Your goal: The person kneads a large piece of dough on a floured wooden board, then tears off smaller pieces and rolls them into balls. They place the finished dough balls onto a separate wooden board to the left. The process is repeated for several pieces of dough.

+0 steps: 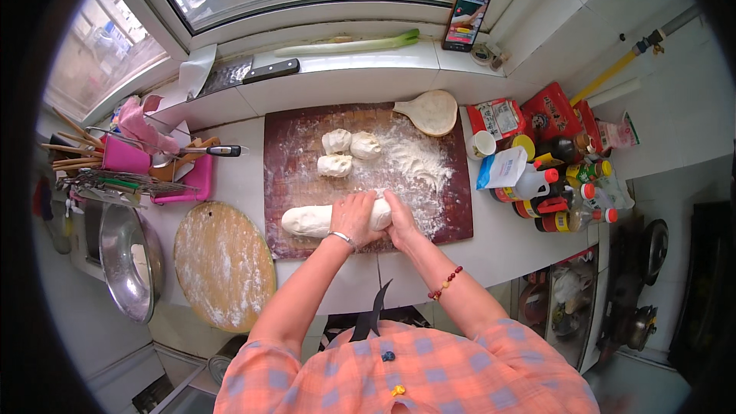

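Note:
A thick log of white dough (306, 221) lies crosswise near the front edge of a floured dark wooden board (287, 126). My left hand (353, 219) rests over the log with its fingers closed around it. At the log's right end, my right hand (401, 223) grips the dough from the side, thumb and fingers close to my left hand. Three rough lumps of dough (336, 141) sit together behind the log. Loose white flour (417, 161) is spread to their right. A round dough-coloured piece with a handle-like end (431, 112) lies at the board's back right corner.
A floured round wooden board (224, 264) and a steel bowl (129, 264) stand left, below a pink utensil holder (127, 154). Sauce bottles (532, 184) and packets crowd the right. On the sill are a cleaver (270, 71), a leek (351, 46) and a phone (466, 20).

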The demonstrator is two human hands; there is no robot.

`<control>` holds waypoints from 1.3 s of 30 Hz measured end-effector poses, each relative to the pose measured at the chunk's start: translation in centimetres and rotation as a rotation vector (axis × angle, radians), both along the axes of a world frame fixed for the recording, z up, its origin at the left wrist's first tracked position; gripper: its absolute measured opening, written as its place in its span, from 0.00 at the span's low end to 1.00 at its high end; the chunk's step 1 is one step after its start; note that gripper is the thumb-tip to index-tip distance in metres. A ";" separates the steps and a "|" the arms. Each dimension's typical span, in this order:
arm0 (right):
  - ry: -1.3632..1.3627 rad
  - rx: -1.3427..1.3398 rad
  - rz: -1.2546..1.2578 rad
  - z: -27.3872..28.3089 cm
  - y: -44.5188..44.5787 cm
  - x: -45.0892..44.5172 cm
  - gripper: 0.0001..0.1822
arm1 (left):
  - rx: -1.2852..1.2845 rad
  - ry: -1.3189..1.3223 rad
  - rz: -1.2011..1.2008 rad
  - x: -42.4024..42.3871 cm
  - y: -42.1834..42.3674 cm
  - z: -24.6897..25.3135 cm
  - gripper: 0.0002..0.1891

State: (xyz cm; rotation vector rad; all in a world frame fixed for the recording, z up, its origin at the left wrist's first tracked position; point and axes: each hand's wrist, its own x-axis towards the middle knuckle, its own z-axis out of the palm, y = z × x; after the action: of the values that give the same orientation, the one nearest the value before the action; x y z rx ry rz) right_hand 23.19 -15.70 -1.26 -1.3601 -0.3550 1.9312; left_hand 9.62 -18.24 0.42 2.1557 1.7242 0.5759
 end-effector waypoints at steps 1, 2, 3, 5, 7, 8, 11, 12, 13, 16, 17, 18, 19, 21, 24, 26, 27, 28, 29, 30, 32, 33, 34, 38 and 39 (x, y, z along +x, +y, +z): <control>-0.044 0.008 0.006 0.2 -0.1 -0.1 0.20 | -0.020 0.037 -0.004 -0.1 -0.1 -0.2 0.31; -0.089 0.045 0.035 0.1 -0.3 -0.1 0.20 | -0.041 0.074 -0.008 -0.3 -0.2 -0.5 0.31; -0.137 0.087 0.063 -0.3 -0.4 0.0 0.20 | -0.056 0.108 -0.015 -0.2 -0.2 -0.6 0.30; -0.255 0.172 0.108 -0.9 -0.5 0.1 0.18 | -0.069 0.149 0.002 0.1 -0.2 -0.8 0.28; -0.397 0.257 0.142 -1.3 -0.6 -0.2 0.15 | -0.086 0.193 0.024 0.6 -0.1 -0.7 0.27; -0.421 0.276 0.137 -1.4 -0.6 -0.3 0.14 | -0.095 0.216 0.038 0.9 -0.1 -0.7 0.26; -0.488 0.308 0.138 -1.3 -0.6 -0.5 0.12 | -0.185 0.293 0.068 1.4 0.2 -0.7 0.24; -0.511 0.303 0.144 -1.2 -0.5 -0.4 0.12 | -0.223 0.318 0.073 1.6 0.5 -0.5 0.24; -0.534 0.298 0.149 -1.2 -0.3 -0.3 0.12 | -0.267 0.339 0.079 1.9 0.8 -0.3 0.24; -0.614 0.251 0.196 -1.1 0.1 0.1 0.17 | -0.403 0.402 0.092 2.6 1.6 0.2 0.21; -0.613 0.241 0.202 -1.1 0.4 0.2 0.15 | -0.450 0.425 0.087 2.7 2.1 0.3 0.21; -0.616 0.229 0.205 -1.2 0.6 0.4 0.12 | -0.497 0.445 0.077 3.0 2.5 0.4 0.20; -0.619 0.217 0.208 -1.3 0.9 0.6 0.10 | -0.527 0.449 0.066 3.2 2.8 0.4 0.19; -0.576 0.177 0.206 -1.1 1.0 1.0 0.11 | -0.589 0.456 0.041 3.3 3.4 0.6 0.17; -0.306 0.102 0.156 1.1 0.5 1.1 0.13 | -0.794 0.401 -0.005 2.5 4.8 0.4 0.21; -0.197 0.220 0.143 4.5 1.1 -0.2 0.14 | -0.862 0.403 -0.007 2.1 5.3 -0.1 0.22; -0.207 0.349 0.167 5.9 2.1 -1.6 0.15 | -0.878 0.414 -0.004 1.9 5.1 -0.6 0.23; -0.208 0.476 0.178 6.9 2.8 -2.9 0.16 | -0.876 0.427 -0.009 1.7 5.1 -1.0 0.24; -0.126 0.514 0.170 7.8 4.5 -4.0 0.15 | -0.865 0.438 -0.014 1.7 5.0 -0.8 0.24; -0.159 0.563 0.225 8.6 6.4 -5.1 0.16 | -0.841 0.429 -0.016 1.7 4.7 0.0 0.25; -0.389 0.765 0.334 8.6 8.5 -7.2 0.17 | -0.714 0.326 -0.011 1.8 4.1 2.2 0.28; -0.581 0.934 0.380 7.5 9.5 -8.9 0.17 | -0.621 0.232 -0.011 1.8 3.6 3.7 0.30; -0.767 1.107 0.429 6.6 10.2 -11.0 0.17 | -0.539 0.196 -0.004 1.3 3.0 3.8 0.32; -1.099 1.488 0.736 3.3 10.3 -15.4 0.17 | -0.276 0.231 -0.017 -0.9 0.9 0.4 0.42; -1.055 1.443 0.716 2.8 10.6 -15.5 0.16 | -0.331 0.257 -0.037 -1.5 0.7 0.7 0.42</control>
State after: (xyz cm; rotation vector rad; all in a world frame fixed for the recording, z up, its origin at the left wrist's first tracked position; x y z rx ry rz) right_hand 7.64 -5.12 1.53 -1.0169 -2.3713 0.5969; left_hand 8.08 -17.54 1.10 2.0839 1.7539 -0.0029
